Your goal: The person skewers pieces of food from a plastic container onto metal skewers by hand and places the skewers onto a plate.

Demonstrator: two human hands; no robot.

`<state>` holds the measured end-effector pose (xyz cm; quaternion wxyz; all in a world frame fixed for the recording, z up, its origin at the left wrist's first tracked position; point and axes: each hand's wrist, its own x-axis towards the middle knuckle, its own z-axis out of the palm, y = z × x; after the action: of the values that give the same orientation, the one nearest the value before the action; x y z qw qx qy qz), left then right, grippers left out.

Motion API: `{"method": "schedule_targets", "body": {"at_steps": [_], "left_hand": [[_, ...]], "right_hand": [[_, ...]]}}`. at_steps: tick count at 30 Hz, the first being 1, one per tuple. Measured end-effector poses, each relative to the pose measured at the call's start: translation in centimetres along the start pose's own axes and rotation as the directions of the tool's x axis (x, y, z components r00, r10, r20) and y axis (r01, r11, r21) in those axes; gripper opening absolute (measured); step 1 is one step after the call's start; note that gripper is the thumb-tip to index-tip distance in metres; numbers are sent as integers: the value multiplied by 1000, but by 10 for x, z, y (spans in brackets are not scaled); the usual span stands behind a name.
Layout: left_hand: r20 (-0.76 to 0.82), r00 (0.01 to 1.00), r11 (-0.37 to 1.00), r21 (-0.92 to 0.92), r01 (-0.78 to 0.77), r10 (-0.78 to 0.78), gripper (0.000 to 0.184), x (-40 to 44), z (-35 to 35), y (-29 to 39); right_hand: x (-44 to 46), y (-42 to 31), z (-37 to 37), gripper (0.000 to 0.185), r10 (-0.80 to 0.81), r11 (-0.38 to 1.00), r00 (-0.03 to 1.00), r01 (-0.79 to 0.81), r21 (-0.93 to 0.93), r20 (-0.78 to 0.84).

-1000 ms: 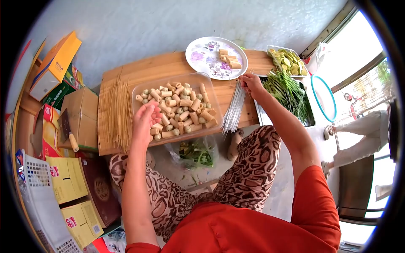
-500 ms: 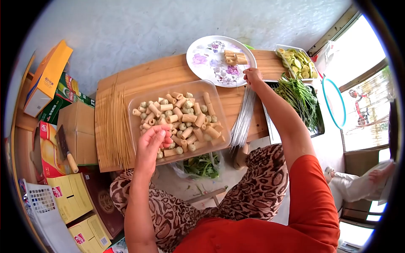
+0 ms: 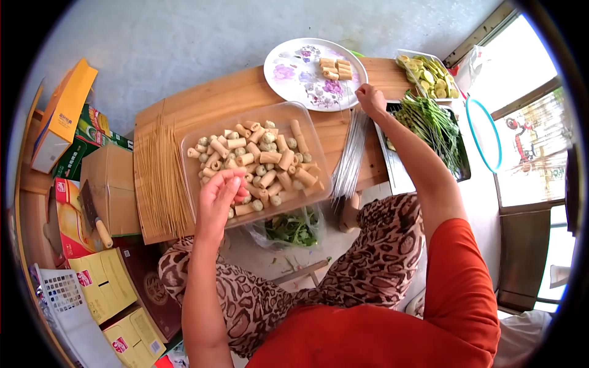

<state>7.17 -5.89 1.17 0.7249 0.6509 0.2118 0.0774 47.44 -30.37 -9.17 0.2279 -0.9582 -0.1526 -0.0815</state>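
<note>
One loosely curled left hand (image 3: 219,197) hangs over the tub (image 3: 315,147), one bunched right hand (image 3: 370,100) (cannot tell whether either grips anything) beside metal skewers (image 3: 352,153), probably best handled singly.

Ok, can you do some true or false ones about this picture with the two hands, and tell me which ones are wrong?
1. The left hand is by the clear box. True.
2. The plate is plain white. False: it has purple flowers on it.
3. The silvery sticks lie between the box and the leafy greens. True.
4. The knife has a black handle. False: its handle is pale, like wood.
5. The right hand is nearer the plate than the left hand. True.
</note>
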Motion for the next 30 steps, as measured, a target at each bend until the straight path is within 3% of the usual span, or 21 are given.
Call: {"method": "schedule_targets", "body": {"at_steps": [1,4,5,7,9,13,15,16,18,21,27,30], "left_hand": [[-2,1000,1000,4,-11,11,24,0,0,0],[6,1000,1000,14,-21,20,24,-4,1,0],[9,1000,999,30,-23,23,24,-4,1,-1],[17,999,999,24,-43,43,23,-3,0,-6],[16,998,998,38,-58,57,22,-4,0,-9],[10,998,998,23,-56,56,21,-4,-1,-14],[28,996,996,17,-89,88,21,-2,-3,-16],[28,995,996,15,-91,91,21,0,-5,-17],[32,996,994,63,-87,85,21,1,-8,-18],[32,996,994,60,-89,88,21,2,-8,-18],[29,995,994,55,-98,97,22,2,-10,-23],[34,995,992,77,-97,95,21,1,-10,-25]], "right_hand": [[-12,-5,-9,29,-68,993,994,75,-87,85],[-54,-15,-18,32,-31,943,936,144,-299,352],[-68,2,0,36,-216,865,935,317,-389,282],[-94,-25,-30,44,82,920,812,161,-356,578],[-109,-35,-38,36,302,931,687,-61,-361,661],[-123,-35,-30,32,343,930,706,-165,-327,620],[-122,-29,-21,29,445,892,674,-394,-222,590],[-122,-23,-17,29,445,892,676,-394,-223,587],[-125,-12,-10,24,404,857,695,-515,19,595],[-126,-5,-3,21,471,760,650,-643,101,596],[-138,-9,-21,20,412,792,733,-582,186,541],[-142,-9,-14,19,393,845,754,-522,118,527]]}}
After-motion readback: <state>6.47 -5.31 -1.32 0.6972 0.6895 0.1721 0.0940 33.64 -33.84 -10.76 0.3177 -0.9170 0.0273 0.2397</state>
